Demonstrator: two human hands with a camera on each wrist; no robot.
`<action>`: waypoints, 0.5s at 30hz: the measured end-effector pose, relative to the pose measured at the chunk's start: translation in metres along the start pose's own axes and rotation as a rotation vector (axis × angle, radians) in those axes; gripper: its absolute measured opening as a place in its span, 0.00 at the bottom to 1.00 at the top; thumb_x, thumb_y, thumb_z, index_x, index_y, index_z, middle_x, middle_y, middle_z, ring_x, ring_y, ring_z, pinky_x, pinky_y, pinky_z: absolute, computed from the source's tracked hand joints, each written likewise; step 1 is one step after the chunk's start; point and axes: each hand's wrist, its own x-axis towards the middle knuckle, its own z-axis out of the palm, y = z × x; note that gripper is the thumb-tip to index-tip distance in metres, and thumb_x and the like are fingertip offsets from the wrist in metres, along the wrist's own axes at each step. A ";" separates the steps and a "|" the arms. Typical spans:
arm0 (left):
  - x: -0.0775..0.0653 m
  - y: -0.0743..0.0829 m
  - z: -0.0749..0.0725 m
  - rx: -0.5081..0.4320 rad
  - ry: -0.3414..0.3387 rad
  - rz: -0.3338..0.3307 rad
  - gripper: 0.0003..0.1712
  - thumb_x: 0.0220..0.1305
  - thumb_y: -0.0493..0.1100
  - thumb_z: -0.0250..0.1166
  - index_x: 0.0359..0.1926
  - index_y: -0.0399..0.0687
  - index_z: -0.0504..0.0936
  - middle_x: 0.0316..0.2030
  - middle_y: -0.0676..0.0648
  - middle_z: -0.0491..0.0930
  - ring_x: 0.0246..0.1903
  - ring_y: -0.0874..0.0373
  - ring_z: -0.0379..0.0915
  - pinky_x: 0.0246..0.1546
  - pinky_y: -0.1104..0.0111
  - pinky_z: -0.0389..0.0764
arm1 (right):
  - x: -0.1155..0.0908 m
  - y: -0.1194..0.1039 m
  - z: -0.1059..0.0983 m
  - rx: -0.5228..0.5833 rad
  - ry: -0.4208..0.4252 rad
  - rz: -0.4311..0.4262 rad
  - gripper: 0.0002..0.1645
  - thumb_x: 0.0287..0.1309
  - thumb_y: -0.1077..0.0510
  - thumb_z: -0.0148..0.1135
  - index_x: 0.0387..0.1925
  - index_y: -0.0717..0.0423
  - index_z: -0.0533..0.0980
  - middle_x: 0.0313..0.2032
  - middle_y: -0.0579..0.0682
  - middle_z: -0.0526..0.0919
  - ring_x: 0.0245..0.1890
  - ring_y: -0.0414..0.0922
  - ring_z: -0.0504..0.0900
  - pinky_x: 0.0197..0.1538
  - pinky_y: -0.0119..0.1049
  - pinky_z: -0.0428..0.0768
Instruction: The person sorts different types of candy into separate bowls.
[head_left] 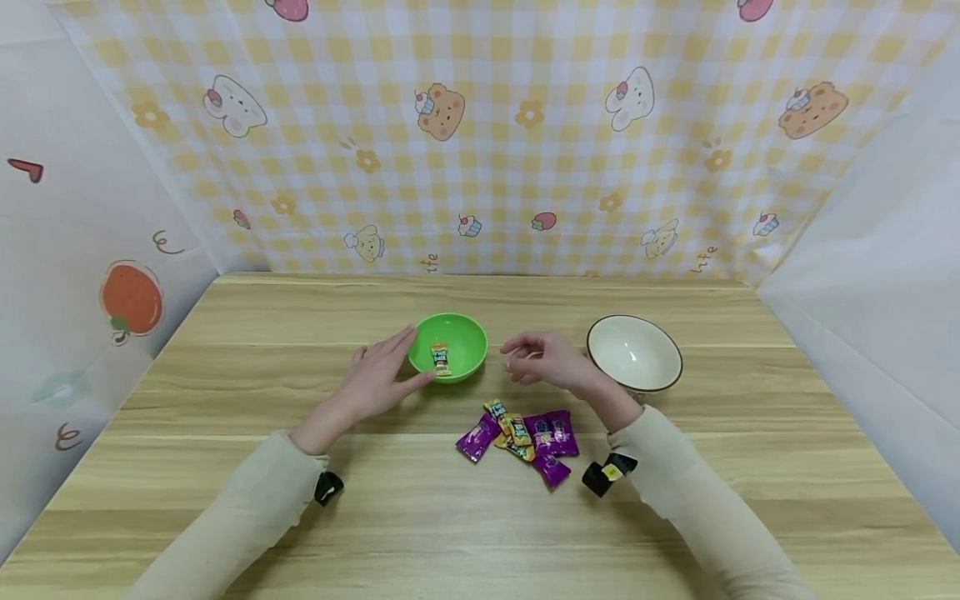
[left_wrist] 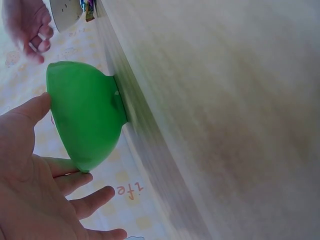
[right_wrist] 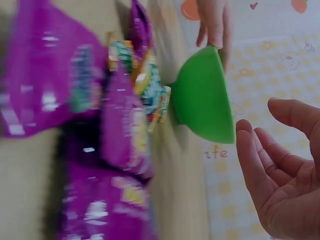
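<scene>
A green bowl (head_left: 467,333) stands on the table with one small orange-and-yellow candy packet (head_left: 440,359) in it. My left hand (head_left: 380,377) rests against the bowl's left side, thumb and index fingertip spread along the rim, the other fingers loosely extended. To the right of the bowl, my right hand (head_left: 551,360) hovers with nothing in it, fingers loosely bent, thumb apart from them in the right wrist view. Below both hands lies a loose pile of purple candy packets (head_left: 477,438) and yellow candy packets (head_left: 519,428).
A white bowl with a dark rim (head_left: 634,353) stands to the right, just beyond my right wrist. The wooden table (head_left: 420,533) runs back to a yellow checked cloth (head_left: 495,183), with white cloth hanging on both sides.
</scene>
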 end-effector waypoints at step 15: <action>0.000 0.000 0.000 -0.007 -0.005 -0.007 0.45 0.58 0.63 0.51 0.65 0.38 0.50 0.64 0.40 0.50 0.59 0.40 0.50 0.54 0.40 0.43 | -0.003 0.026 0.014 -0.011 -0.058 0.082 0.17 0.52 0.64 0.58 0.43 0.71 0.71 0.30 0.56 0.77 0.28 0.48 0.78 0.32 0.39 0.79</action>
